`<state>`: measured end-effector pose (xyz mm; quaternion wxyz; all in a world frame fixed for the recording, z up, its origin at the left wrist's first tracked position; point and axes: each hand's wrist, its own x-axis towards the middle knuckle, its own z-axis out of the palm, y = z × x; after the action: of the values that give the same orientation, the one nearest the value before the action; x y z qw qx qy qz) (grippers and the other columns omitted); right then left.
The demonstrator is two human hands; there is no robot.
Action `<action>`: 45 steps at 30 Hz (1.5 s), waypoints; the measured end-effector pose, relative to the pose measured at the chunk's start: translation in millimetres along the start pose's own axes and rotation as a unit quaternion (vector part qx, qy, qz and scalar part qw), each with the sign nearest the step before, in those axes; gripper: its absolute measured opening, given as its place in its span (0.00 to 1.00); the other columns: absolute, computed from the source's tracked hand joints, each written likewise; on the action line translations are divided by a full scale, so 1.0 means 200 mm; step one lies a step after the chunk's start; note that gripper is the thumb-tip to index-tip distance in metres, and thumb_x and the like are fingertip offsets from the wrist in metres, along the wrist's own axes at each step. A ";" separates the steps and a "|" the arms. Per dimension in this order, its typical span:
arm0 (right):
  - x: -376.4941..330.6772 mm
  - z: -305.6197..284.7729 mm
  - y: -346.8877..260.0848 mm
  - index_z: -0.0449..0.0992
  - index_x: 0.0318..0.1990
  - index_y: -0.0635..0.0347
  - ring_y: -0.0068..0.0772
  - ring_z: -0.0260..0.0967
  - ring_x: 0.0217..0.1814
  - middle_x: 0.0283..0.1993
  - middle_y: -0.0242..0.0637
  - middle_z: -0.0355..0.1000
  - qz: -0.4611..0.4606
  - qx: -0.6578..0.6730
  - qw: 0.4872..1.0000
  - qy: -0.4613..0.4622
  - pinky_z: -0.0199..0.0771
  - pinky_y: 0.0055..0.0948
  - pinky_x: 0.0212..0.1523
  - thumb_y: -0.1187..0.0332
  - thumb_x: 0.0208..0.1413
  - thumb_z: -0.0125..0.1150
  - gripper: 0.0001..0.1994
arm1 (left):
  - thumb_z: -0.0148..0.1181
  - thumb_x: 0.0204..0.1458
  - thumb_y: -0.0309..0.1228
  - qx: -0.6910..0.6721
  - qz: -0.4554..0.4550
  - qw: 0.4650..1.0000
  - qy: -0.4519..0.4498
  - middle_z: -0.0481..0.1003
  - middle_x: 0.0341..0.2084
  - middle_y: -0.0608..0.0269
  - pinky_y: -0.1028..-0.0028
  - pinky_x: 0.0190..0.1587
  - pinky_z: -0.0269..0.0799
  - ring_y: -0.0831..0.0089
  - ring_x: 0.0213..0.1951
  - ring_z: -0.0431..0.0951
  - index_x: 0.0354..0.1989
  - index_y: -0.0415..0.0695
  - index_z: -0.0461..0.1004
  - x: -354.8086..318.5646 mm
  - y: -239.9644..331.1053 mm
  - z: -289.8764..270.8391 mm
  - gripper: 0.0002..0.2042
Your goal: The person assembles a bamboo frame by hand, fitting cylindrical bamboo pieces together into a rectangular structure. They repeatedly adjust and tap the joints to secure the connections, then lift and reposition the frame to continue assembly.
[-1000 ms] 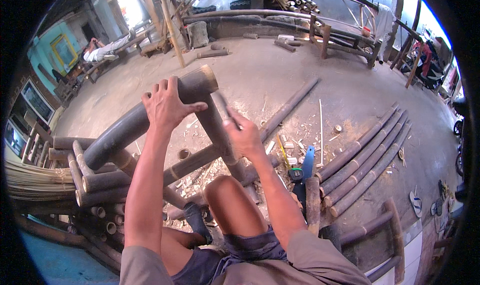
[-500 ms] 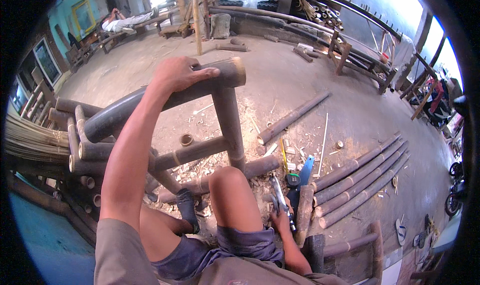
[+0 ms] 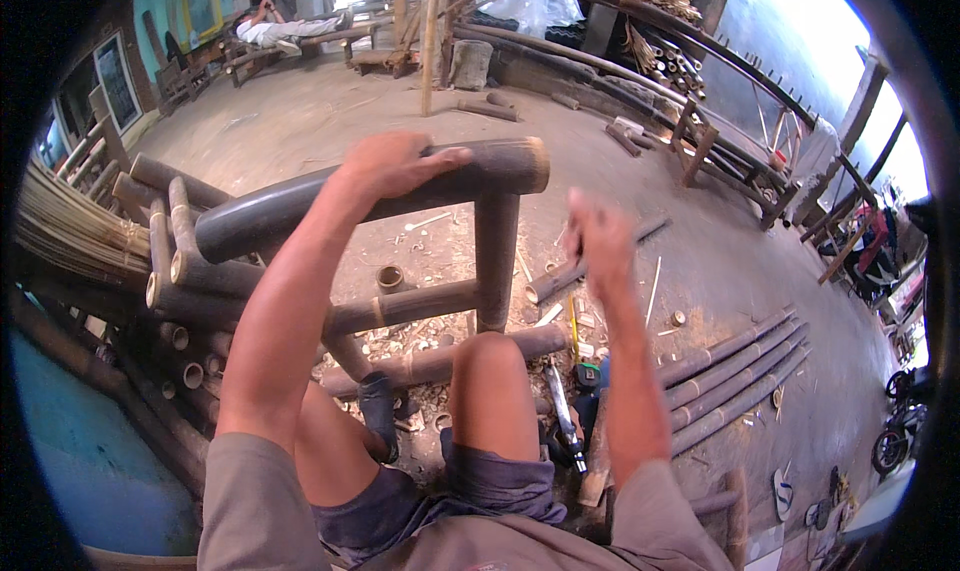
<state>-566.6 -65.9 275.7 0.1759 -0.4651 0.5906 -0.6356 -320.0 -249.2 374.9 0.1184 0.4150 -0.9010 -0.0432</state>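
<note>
A thick dark bamboo pole point(image 3: 490, 166) forms the top bar of a bamboo frame, whose upright point(image 3: 496, 256) and lower crossbar point(image 3: 405, 309) stand before my knees. Over the pole my left hand point(image 3: 395, 166) is wrapped, its thumb stretched along the top near the pale cut end. My right hand point(image 3: 603, 241) hangs in the air right of that end, apart from it and smeared by motion; its fingers look partly curled, with no held thing discernible. Beside my right knee lies a long silvery tool point(image 3: 565, 419) with a dark part. Near it sits a green-and-black tape measure point(image 3: 587, 374), its yellow tape drawn out.
Several bamboo poles point(image 3: 735, 391) lie side by side on the floor at right, and a single one point(image 3: 550, 286) beyond the frame. Shavings point(image 3: 425, 351) cover the ground around my feet. Stacked bamboo point(image 3: 195, 271) stands at left. Far back, a person point(image 3: 290, 33) reclines on a bench.
My right hand has left the silvery tool beside my knee and risen toward the pole's cut end. My left hand stays on the pole. The whole view has shifted slightly.
</note>
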 end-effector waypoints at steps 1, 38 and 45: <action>0.12 0.02 -0.19 0.71 0.22 0.53 0.19 0.59 0.14 0.16 0.25 0.64 -0.032 0.079 0.995 -0.041 0.56 0.25 0.15 0.50 0.63 0.64 0.22 | 0.39 0.59 0.73 -0.005 -0.017 1.000 -0.007 0.82 0.38 0.41 0.51 0.48 0.75 0.45 0.45 0.82 0.36 0.40 0.83 -0.04 -0.06 -0.03 0.43; 0.47 0.89 -0.47 0.84 0.43 0.55 0.58 0.78 0.48 0.44 0.54 0.80 -0.146 -0.524 0.798 -0.261 0.74 0.49 0.50 0.33 0.66 0.36 0.37 | 0.43 0.64 0.58 -0.011 -0.227 0.952 0.205 0.82 0.34 0.42 0.51 0.48 0.76 0.44 0.42 0.82 0.34 0.41 0.85 -0.55 -1.00 -0.09 0.32; 0.42 0.95 -0.54 0.84 0.43 0.58 0.56 0.79 0.49 0.42 0.55 0.81 -0.134 -0.542 0.769 -0.311 0.74 0.50 0.51 0.28 0.63 0.34 0.42 | 0.42 0.66 0.55 0.000 -0.229 0.941 0.247 0.82 0.32 0.42 0.51 0.46 0.76 0.44 0.40 0.82 0.32 0.41 0.84 -0.63 -0.96 -0.10 0.31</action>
<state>-422.6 -217.0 381.3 -0.0181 -0.7297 0.6818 -0.0478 -93.9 -278.0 337.8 0.3242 0.6079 -0.7239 0.0348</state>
